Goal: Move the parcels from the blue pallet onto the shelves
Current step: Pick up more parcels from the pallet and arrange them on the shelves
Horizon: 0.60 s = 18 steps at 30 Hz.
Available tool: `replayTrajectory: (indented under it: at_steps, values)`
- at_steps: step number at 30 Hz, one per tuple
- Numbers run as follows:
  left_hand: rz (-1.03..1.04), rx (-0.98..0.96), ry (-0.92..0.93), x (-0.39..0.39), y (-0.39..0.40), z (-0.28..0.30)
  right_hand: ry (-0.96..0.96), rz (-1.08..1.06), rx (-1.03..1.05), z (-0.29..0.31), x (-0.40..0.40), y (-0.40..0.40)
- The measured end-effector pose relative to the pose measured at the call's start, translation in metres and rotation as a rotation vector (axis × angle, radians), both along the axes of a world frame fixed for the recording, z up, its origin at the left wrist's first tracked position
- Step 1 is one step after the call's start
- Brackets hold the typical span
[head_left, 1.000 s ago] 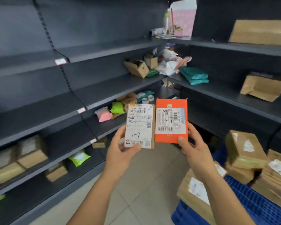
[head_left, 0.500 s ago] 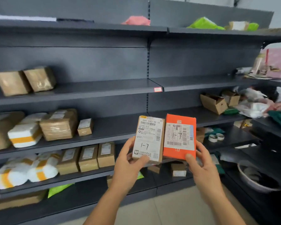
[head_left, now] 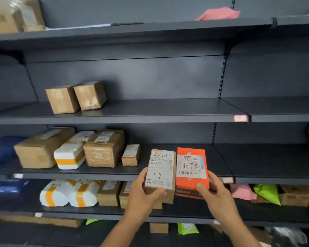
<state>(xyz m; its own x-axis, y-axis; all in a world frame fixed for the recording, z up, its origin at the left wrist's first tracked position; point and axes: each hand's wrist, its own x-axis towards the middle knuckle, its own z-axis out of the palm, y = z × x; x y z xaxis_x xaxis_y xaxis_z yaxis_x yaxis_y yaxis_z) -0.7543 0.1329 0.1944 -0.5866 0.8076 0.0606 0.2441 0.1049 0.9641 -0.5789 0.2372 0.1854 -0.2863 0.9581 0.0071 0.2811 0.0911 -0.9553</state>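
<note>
The left hand (head_left: 141,195) is gripping a brown parcel (head_left: 160,172) and the right hand (head_left: 217,195) an orange parcel (head_left: 192,171), side by side, long axes upright, labels facing the camera, before the shelf's (head_left: 168,172) front edge.

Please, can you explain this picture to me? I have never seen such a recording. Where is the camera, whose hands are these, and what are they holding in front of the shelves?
There is no machine here. A person wears one camera on the head, which looks forward and down, so you see that person's own arms. The left hand holds a brown parcel with "1-7" handwritten on its label. The right hand holds an orange parcel beside it. Both are raised in front of dark grey shelves. On the shelves lie brown boxes, white parcels with yellow tape, and pink and green bags. The blue pallet does not show.
</note>
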Motion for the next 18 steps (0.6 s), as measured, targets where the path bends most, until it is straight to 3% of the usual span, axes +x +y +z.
replayTrajectory:
  at_steps: [10,18]
  values:
    - [0.104,-0.237,0.063,-0.083,0.129,-0.048,-0.270,0.197,-0.021,-0.045,-0.096,0.145]
    - [0.027,-0.426,0.285,-0.126,0.191,-0.070,-0.503,0.348,0.029,-0.076,-0.150,0.205]
